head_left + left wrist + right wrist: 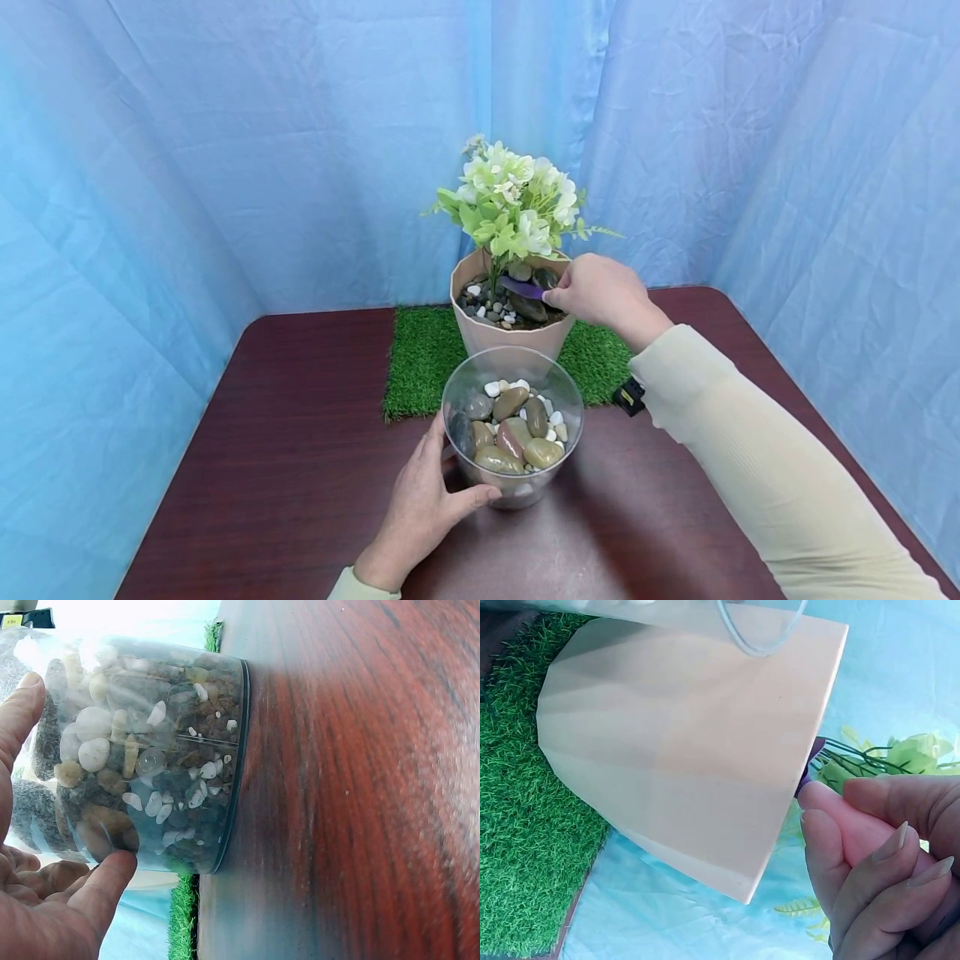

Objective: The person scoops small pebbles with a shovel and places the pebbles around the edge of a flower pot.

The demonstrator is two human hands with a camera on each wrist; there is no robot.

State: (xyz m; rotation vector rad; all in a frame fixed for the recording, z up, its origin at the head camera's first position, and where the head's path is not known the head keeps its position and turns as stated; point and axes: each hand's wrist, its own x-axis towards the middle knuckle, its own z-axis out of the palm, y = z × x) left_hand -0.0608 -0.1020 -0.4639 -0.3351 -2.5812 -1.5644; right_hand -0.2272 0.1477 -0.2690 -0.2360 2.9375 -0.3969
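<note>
My left hand (420, 500) grips a clear round container (457, 379) from its left side, with the thumb along the near wall. Large glossy stones (513, 437) and small white pebbles fill its top; through the wall in the left wrist view, brown soil (214, 697) and pebbles (94, 754) show. My right hand (600, 292) holds a small purple trowel (522, 288) by its pink handle (866, 836). Its blade reaches over the stones inside a pale pink faceted flowerpot (682, 750). White flowers with green leaves (517, 200) rise from that pot.
A mat of artificial grass (423, 367) lies under the flowerpot, on a dark red wood table (300, 433). Blue curtains (300, 167) hang behind and at both sides. By the right cuff sits a small black device (630, 396).
</note>
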